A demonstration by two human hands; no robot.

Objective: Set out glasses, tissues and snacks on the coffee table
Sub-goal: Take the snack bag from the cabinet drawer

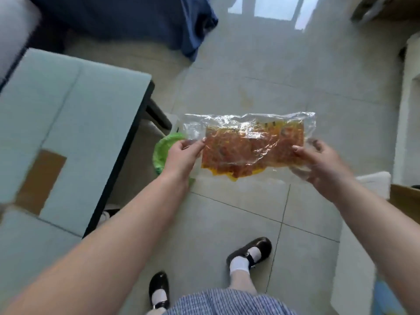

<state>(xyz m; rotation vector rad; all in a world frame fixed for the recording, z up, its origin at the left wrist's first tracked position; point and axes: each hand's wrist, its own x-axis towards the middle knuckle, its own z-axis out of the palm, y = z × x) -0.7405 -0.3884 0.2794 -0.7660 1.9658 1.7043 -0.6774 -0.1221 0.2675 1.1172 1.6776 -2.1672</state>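
Setting: a home living room, seen from above by a standing person.

- Floor (261, 71): pale glossy tiles with thin grout lines, reflecting window light (270, 7) at the far end.
- Desk (68, 123): low, pale green top on a dark frame, standing at the left (coffee-table height).
- Blue fabric (141, 21): draping down over furniture beyond the desk.
- Cardboard box (406, 201): sitting at the right edge, partly cut off.
- Green plastic bag (162, 151): lying on the floor beside the desk leg.
- Person's feet: wearing black strap shoes (252, 251) and white socks indoors.
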